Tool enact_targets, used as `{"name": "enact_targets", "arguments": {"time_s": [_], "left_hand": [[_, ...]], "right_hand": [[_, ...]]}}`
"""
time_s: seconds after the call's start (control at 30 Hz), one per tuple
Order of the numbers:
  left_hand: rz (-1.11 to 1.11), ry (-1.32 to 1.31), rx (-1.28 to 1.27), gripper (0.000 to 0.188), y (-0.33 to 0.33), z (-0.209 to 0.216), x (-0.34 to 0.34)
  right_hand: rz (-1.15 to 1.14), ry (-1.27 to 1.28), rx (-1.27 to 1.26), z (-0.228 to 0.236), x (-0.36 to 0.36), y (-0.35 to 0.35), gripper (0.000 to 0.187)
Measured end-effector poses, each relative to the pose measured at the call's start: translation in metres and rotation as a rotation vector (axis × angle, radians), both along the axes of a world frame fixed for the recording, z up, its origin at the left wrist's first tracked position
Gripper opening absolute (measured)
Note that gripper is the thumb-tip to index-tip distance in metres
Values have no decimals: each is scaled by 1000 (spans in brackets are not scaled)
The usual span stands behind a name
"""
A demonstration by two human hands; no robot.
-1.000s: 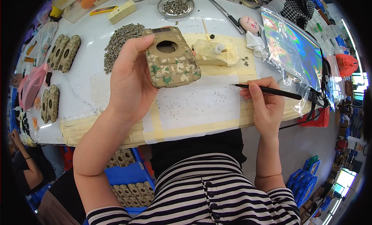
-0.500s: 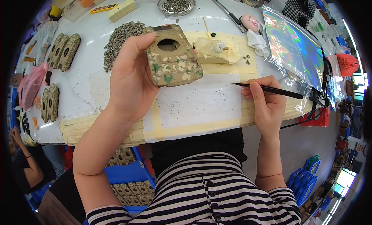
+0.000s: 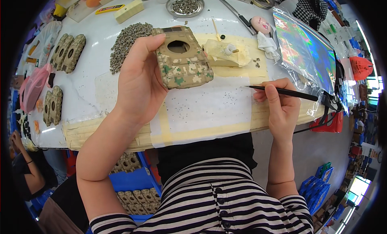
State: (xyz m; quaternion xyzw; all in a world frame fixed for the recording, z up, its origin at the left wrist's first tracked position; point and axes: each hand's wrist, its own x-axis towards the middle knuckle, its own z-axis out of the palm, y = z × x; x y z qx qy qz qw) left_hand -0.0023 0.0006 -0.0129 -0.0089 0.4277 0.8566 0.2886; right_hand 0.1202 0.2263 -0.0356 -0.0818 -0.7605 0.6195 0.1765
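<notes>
A camouflage model tank hull (image 3: 186, 68) with a round hole in its top is gripped by my left hand (image 3: 142, 68), thumb along its left edge. The hull hangs tilted above the table. Between the thumb and fingers of my right hand (image 3: 280, 107) is a pair of black tweezers (image 3: 292, 93), their fine tip pointing left, apart from the hull. Below lies a white sheet (image 3: 201, 117) strewn with tiny specks. Beyond the hull stands a taped block (image 3: 227, 52) with a small white cup (image 3: 230, 49) on it.
A heap of small grey parts (image 3: 129, 40) lies left of the hull, and a round metal dish (image 3: 185, 6) holds more. Several camouflage hulls (image 3: 72, 54) stand at left beside a pink mesh item (image 3: 32, 89). At right lie a box cutter (image 3: 238, 16) and shiny film (image 3: 306, 48).
The hull and my left hand have shifted slightly to the right. My right hand has moved a little to the right with the tweezers.
</notes>
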Motion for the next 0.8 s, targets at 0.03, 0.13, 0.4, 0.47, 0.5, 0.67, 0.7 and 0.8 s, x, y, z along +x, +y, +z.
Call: {"name": "enact_targets", "arguments": {"time_s": [0.03,0.13,0.4,0.47,0.5,0.67,0.7,0.8], "left_hand": [[-2,2,7,46,0,-1,0],[14,-1,23,45,0,0,0],[-8,28,-2,46,-2,-2,0],[-4,24,-5,46,-2,-1,0],[-2,24,-8,45,-2,0,0],[-1,33,-3,45,-1,-1,-1],[1,33,-6,45,-1,-1,0],[7,32,-11,45,-1,-1,-1]], "right_hand": [[3,2,0,1,-1,0,11],[32,-15,-1,-2,-3,4,11],[43,-47,67,-3,-2,3,15],[41,-50,69,-3,-2,3,15],[40,-51,73,-3,-2,2,15],[40,-53,70,-4,-1,3,14],[39,-54,70,-3,-1,3,14],[42,-50,73,-3,-1,3,14]]}}
